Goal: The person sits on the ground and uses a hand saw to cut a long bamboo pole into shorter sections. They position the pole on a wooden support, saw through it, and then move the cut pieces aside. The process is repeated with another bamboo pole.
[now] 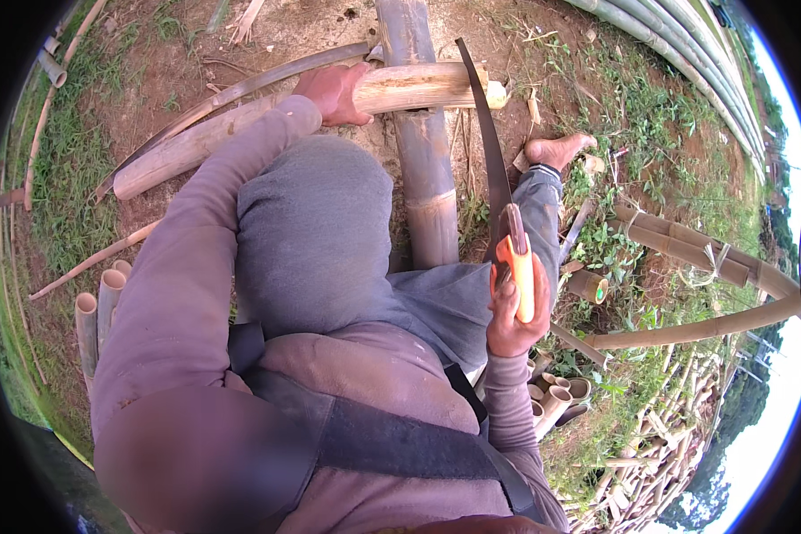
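Observation:
A peeled, pale bamboo pole [409, 87] lies slantwise across a thick grey bamboo log [425, 165]. My left hand [336, 93] grips the pole from above, left of the log, with the thumb on its near side. In my right hand [518, 325] is a hand saw [498, 178] with an orange handle and a long, dark, curved blade. The fingers are closed round that handle. The blade points away from me and passes over the pole near its right end; whether its teeth touch the wood I cannot tell. A dark, curved bamboo strip [240, 87] lies beside the pole's far side.
My bent knee [316, 227] is close to the pole, and my bare foot [561, 149] rests right of the log. Cut bamboo tubes [554, 405] stand at right, others [109, 294] at left. Long green poles [676, 58] lie far right, above tied bamboo [685, 245] and a scrap heap [659, 454].

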A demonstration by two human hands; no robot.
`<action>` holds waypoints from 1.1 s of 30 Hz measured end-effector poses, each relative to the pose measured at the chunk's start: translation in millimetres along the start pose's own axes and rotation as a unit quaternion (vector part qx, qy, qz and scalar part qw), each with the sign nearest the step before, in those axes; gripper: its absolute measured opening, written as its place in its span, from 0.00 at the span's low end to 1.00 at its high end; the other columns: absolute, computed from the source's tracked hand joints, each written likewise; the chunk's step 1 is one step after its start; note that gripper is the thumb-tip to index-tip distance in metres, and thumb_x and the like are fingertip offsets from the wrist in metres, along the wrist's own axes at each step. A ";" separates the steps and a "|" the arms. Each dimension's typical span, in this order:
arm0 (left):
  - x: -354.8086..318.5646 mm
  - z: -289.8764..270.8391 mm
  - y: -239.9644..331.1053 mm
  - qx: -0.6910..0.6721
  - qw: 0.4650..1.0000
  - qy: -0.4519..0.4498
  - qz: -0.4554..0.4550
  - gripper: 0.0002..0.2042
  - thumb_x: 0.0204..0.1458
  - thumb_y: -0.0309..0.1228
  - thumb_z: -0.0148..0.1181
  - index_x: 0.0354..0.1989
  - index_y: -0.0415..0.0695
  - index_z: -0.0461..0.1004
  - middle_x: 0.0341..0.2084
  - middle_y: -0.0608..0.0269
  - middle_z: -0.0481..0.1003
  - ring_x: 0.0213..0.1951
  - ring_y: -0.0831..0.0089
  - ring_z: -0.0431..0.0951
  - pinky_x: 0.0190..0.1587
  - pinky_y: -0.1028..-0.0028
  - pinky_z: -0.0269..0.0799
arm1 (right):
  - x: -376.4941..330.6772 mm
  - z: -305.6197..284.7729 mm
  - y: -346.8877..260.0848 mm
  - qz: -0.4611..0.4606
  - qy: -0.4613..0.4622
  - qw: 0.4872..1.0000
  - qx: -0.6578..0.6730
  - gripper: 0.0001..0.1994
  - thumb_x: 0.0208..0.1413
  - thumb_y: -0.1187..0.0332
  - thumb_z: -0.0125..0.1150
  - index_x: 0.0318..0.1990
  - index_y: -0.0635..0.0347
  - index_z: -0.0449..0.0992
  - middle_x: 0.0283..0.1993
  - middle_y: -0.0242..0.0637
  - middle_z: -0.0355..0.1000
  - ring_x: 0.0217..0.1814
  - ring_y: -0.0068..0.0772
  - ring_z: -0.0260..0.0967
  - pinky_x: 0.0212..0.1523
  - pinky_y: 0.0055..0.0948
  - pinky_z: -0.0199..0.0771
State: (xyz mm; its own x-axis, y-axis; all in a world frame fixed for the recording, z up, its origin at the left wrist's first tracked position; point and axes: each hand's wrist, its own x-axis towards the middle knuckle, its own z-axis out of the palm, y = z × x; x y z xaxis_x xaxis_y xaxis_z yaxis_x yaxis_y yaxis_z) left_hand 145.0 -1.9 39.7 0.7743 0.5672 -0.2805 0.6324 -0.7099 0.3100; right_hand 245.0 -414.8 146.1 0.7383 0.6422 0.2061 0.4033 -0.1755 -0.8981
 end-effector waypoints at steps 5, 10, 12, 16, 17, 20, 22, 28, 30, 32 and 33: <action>2.5 -2.0 1.9 -0.004 1.000 -0.014 -0.016 0.50 0.43 0.56 0.76 0.75 0.48 0.63 0.51 0.48 0.82 0.52 0.49 0.82 0.56 0.54 0.78 | 4.8 1.3 6.8 -0.011 -0.019 0.999 -0.039 0.27 0.71 0.66 0.60 0.67 0.79 0.65 0.60 0.56 0.77 0.63 0.46 0.78 0.60 0.39 0.83; 4.8 -9.0 6.8 -0.012 0.999 -0.035 -0.007 0.50 0.44 0.58 0.75 0.76 0.50 0.62 0.54 0.49 0.81 0.55 0.49 0.81 0.58 0.56 0.78 | 167.1 106.5 38.7 -0.116 0.056 0.990 -0.063 0.21 0.63 0.71 0.69 0.61 0.68 0.77 0.53 0.50 0.82 0.53 0.37 0.82 0.54 0.35 0.81; 1.8 -14.7 11.3 0.006 0.999 -0.036 -0.012 0.51 0.43 0.58 0.75 0.76 0.50 0.62 0.56 0.49 0.80 0.57 0.48 0.81 0.59 0.56 0.78 | 157.3 103.6 54.1 -0.080 0.058 0.995 -0.024 0.21 0.63 0.71 0.68 0.61 0.68 0.77 0.53 0.49 0.82 0.53 0.36 0.83 0.54 0.34 0.81; 4.6 -4.3 1.7 0.003 1.000 -0.015 -0.005 0.51 0.43 0.59 0.75 0.76 0.50 0.62 0.55 0.50 0.80 0.55 0.49 0.81 0.59 0.56 0.77 | 80.6 43.9 23.2 -0.077 0.025 0.993 -0.080 0.23 0.65 0.70 0.65 0.64 0.74 0.73 0.58 0.53 0.80 0.56 0.39 0.82 0.56 0.35 0.82; 1.1 0.4 -1.1 -0.004 0.999 -0.031 -0.012 0.51 0.43 0.59 0.75 0.76 0.50 0.62 0.55 0.50 0.81 0.55 0.49 0.81 0.59 0.56 0.78 | 43.6 21.9 16.3 -0.020 0.006 0.998 -0.059 0.24 0.67 0.69 0.64 0.65 0.76 0.71 0.61 0.55 0.78 0.58 0.42 0.81 0.58 0.37 0.83; 2.2 -1.3 -1.6 -0.008 0.999 -0.047 -0.019 0.51 0.43 0.59 0.75 0.75 0.50 0.62 0.53 0.50 0.81 0.53 0.50 0.82 0.58 0.55 0.78 | 6.4 0.1 8.2 -0.027 -0.011 0.998 -0.050 0.28 0.69 0.66 0.62 0.67 0.80 0.66 0.64 0.58 0.74 0.61 0.48 0.79 0.59 0.39 0.84; 2.2 -3.5 3.8 -0.003 0.999 -0.040 -0.016 0.51 0.43 0.59 0.75 0.75 0.49 0.62 0.53 0.50 0.82 0.53 0.49 0.83 0.57 0.55 0.79 | 8.0 10.9 23.2 -0.012 -0.002 1.000 0.027 0.30 0.69 0.63 0.63 0.68 0.80 0.64 0.66 0.58 0.73 0.63 0.50 0.78 0.59 0.40 0.85; 8.6 0.4 2.6 -0.018 1.000 -0.015 -0.021 0.52 0.41 0.57 0.76 0.75 0.47 0.63 0.52 0.49 0.82 0.53 0.49 0.83 0.57 0.55 0.78 | 112.3 64.7 49.2 -0.058 0.035 0.996 -0.050 0.22 0.63 0.74 0.65 0.64 0.70 0.75 0.55 0.48 0.82 0.53 0.35 0.83 0.55 0.33 0.81; 9.9 11.8 -2.7 -0.008 1.000 0.012 0.001 0.52 0.39 0.56 0.76 0.75 0.48 0.64 0.51 0.48 0.83 0.53 0.48 0.83 0.58 0.55 0.77 | 102.4 65.3 52.4 -0.120 0.039 0.990 -0.062 0.23 0.64 0.74 0.65 0.65 0.71 0.74 0.57 0.48 0.81 0.55 0.35 0.82 0.56 0.32 0.81; 0.2 6.1 -2.5 -0.033 0.999 0.008 0.003 0.50 0.37 0.54 0.78 0.72 0.48 0.67 0.49 0.47 0.83 0.52 0.46 0.83 0.57 0.54 0.76 | 89.7 66.8 51.2 -0.065 0.037 0.997 -0.004 0.23 0.64 0.74 0.65 0.65 0.71 0.73 0.57 0.49 0.81 0.57 0.35 0.82 0.58 0.33 0.80; -2.5 1.1 -2.0 -0.035 0.999 0.000 0.005 0.50 0.37 0.55 0.78 0.72 0.48 0.67 0.49 0.47 0.83 0.51 0.47 0.83 0.56 0.54 0.77 | 92.2 63.8 49.3 -0.060 0.039 0.997 -0.008 0.24 0.64 0.74 0.66 0.66 0.71 0.73 0.57 0.49 0.81 0.57 0.35 0.81 0.59 0.33 0.80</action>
State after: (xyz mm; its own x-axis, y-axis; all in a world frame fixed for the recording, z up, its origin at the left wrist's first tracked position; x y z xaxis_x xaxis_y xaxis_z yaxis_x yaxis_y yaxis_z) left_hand 141.7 -2.4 38.8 0.7802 0.5611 -0.2766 0.6252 -0.6843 0.3754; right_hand 298.4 -316.7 96.0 0.7239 0.5987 0.3428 0.4997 -0.1126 -0.8588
